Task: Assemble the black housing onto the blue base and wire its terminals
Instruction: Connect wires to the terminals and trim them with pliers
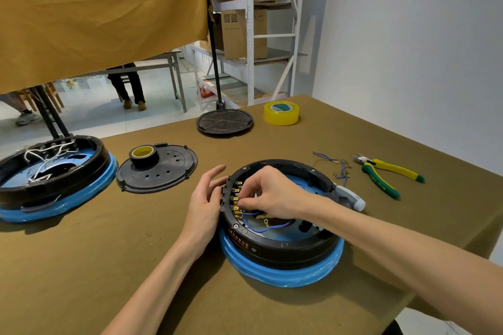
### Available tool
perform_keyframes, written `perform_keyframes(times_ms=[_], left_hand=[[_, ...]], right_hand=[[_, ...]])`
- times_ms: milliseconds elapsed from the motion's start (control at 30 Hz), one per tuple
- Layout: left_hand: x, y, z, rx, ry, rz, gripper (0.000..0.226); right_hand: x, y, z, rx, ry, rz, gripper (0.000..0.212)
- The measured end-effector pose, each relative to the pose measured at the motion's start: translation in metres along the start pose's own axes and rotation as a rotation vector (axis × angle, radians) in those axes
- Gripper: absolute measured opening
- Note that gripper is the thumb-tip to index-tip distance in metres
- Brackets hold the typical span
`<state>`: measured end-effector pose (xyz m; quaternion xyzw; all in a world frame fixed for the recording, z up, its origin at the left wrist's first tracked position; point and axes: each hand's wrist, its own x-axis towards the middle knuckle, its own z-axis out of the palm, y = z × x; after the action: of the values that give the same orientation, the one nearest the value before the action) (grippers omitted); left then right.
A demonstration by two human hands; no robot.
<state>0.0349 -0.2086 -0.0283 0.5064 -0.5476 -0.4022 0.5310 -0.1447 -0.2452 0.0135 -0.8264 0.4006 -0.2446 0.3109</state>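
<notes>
Head camera view, looking down at a round black plastic housing seated on a wider round blue base, near the front of a table covered in olive-brown cloth. Left hand rests against the housing's outer left wall, fingers nearly straight, holding nothing. Right hand reaches inside the ring, fingertips curled and pinching at a row of brass terminals on the inner left wall; what it pinches is too small to tell. A thin blue wire loops across the base inside. Red writing on the housing's front wall is too small to read.

Right of the housing lie loose blue wires with brass ends and green-and-yellow-handled pliers, whose lettering is unreadable. Left of it sits a flat black perforated lid carrying a black tape roll, then a second black housing on a blue base with white wires. Behind it stand a black ribbed disc and a clear yellowish tape roll. The table's far edge meets a tiled floor; a mustard cloth curtain, white metal shelving with cardboard boxes and a white wall lie beyond.
</notes>
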Motion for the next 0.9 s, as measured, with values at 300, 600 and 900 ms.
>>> perform_keyframes(times_ms=[300, 600, 900], left_hand=[[0.001, 0.001, 0.0, -0.024, -0.012, 0.008, 0.045], [-0.004, 0.006, 0.009, -0.027, 0.155, -0.028, 0.034], [0.011, 0.02, 0.014, 0.15, 0.032, -0.067, 0.032]], right_hand=[[0.001, 0.002, 0.003, -0.017, 0.02, -0.004, 0.008], [-0.013, -0.011, -0.007, -0.159, 0.078, 0.033, 0.014], [-0.026, 0.062, -0.095, -0.484, 0.54, 0.435, 0.021]])
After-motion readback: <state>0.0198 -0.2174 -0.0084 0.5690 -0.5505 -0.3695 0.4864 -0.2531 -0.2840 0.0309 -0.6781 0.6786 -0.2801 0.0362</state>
